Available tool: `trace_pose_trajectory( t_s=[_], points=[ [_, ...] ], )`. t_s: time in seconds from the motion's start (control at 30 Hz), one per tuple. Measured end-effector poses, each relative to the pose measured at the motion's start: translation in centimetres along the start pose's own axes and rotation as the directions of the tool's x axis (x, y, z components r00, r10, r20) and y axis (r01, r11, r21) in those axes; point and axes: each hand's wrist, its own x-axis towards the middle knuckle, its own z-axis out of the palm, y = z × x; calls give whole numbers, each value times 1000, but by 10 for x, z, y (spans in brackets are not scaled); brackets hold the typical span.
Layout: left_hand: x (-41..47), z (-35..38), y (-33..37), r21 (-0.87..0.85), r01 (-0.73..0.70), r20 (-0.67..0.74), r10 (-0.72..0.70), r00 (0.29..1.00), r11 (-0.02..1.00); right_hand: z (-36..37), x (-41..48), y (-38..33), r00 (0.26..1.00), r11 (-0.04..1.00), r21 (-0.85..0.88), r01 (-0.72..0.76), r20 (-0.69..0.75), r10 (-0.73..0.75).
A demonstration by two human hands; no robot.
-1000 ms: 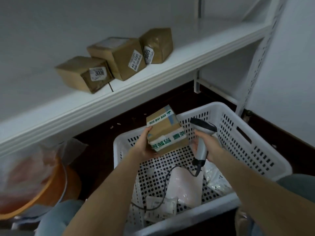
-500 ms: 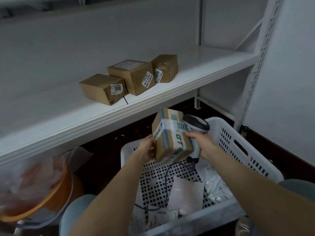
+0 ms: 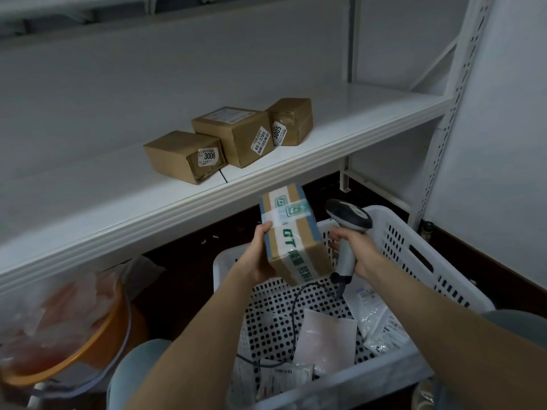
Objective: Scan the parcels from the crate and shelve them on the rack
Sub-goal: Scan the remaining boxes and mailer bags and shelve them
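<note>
Parcel [image 3: 293, 241] has been turned end-up and lifted — now above the crate [image 3: 370, 386], just under the rack shelf [image 3: 370, 113]; left hand [image 3: 256, 255] grip clamped on it; right hand [image 3: 362, 251] grip round the scanner [image 3: 350, 216] alongside; scan prob. done — shelving next.

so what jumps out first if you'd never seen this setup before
The cardboard parcel wrapped in green-printed white tape stands out first, held up mid-frame by the left hand over the white crate. Right beside it the right hand grips a grey barcode scanner, its cable trailing down into the crate. Above, a row of three brown boxes sits on the white rack shelf, two labelled 3006 and 3005.
</note>
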Motion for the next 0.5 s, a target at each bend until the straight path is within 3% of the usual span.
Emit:
trace_pose_trajectory(
  t_s=[0.1,0.17,0.5],
  points=[
    [-3,-3,1,-213,8,68,6,998,977,-1,3,2,1000,1000,16,-10,25,10],
    [-3,-3,1,-264,35,102,-8,995,964,1,1,2,998,998,47,-36,54,33],
    [-8,3,3,-190,107,99,-89,991,976,9,-4,-3,996,998,45,-35,81,32]
  ],
)
